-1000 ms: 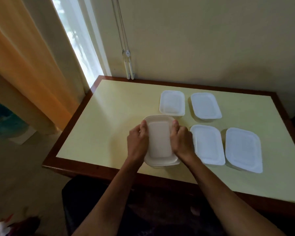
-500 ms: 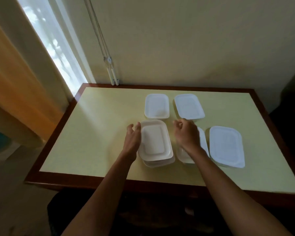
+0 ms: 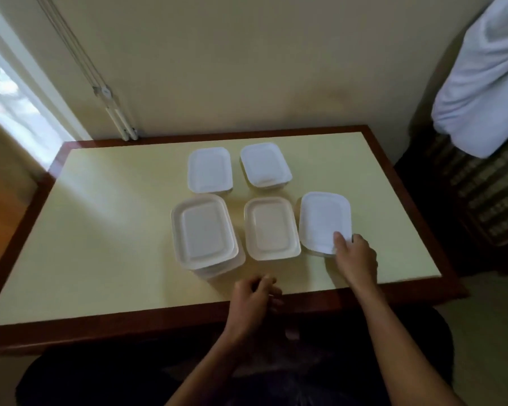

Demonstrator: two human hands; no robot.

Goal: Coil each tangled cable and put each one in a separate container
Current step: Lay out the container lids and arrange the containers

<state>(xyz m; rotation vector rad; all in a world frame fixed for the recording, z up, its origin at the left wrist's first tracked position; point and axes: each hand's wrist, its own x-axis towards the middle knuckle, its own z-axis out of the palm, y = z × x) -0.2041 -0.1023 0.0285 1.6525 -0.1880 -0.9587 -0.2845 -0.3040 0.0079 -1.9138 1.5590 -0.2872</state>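
Several white lidded plastic containers stand on the yellow table. Two are at the back, one on the left and one on the right. In the front row stand a larger left one, a middle one and a right one. My right hand grips the near right corner of the right container, thumb on its lid. My left hand hovers over the table's front edge with fingers loosely curled, holding nothing. No cable is in view.
The table has a dark wooden rim and stands against a beige wall. Blind cords hang at the back left beside a window. A white cloth hangs over dark furniture on the right.
My left hand left the large front container and drew back to the table's front edge. My right hand moved right to the corner of the right container. The camera shifted right.
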